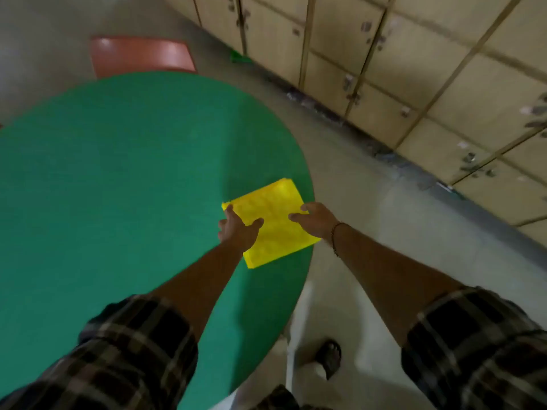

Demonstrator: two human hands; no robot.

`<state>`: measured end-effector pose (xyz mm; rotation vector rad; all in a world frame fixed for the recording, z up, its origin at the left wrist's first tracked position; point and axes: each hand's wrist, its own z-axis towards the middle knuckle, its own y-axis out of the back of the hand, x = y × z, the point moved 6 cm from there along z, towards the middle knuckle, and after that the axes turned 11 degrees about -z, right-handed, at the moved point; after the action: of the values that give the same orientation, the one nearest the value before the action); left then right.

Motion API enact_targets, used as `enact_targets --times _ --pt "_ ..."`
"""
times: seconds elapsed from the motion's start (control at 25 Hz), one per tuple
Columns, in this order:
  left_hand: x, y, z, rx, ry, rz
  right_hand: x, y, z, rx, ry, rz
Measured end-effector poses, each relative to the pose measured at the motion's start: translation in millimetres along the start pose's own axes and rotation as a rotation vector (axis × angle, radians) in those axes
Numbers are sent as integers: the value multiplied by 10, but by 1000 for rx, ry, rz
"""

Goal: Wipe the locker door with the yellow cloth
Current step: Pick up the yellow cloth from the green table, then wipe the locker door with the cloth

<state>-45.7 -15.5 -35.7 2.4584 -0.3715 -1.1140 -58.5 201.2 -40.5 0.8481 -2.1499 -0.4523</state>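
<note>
A folded yellow cloth (pixel 273 220) lies flat on the round green table (pixel 118 179), close to its right edge. My left hand (pixel 236 230) rests on the cloth's left side, fingers spread and thumb on top. My right hand (pixel 315 218) touches the cloth's right edge with curled fingers; a dark bracelet circles that wrist. Whether either hand grips the cloth is unclear. Beige locker doors (pixel 414 63) with metal latches fill the wall at the upper right, beyond both hands.
A red-brown stool or chair seat (pixel 139 54) stands past the table's far side. A small green object (pixel 238 56) lies on the grey floor by the lockers. Grey floor (pixel 370 208) runs between table and lockers. My sandalled foot (pixel 328 358) shows below.
</note>
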Motion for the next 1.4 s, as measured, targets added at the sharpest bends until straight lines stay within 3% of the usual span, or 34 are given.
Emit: enact_targets --times 0.12,0.32,0.44,0.6,0.88,1.12,1.28,1.36,1.4 --pt "159 -23 44 -42 86 -150 -105 -124 32 -93 -55 -202" --pt "259 -231 240 -1 207 -325 -185 -160 143 -58 -90 -169" --pt "-66 -350 317 53 93 -276 -149 -9 243 -36 -61 -103" --pt "-1011 -597 387 82 -205 -225 -163 765 350 -169 -6 64" --pt "-3061 -1742 321 161 -535 -259 -627 2911 567 -406 54 215" --pt "-5331 -3071 -310 158 -910 -266 -1218 5366 296 -693 110 342" --pt "-6780 -3691 -897 226 -1122 -340 -1452 6846 -69 -935 179 405" --pt "-7969 -4234 -1377 300 -1309 -416 -1602 8035 -446 -1159 198 465" --pt "-8086 -4237 -1417 279 -1355 -429 -1559 8152 -541 -1178 202 440"
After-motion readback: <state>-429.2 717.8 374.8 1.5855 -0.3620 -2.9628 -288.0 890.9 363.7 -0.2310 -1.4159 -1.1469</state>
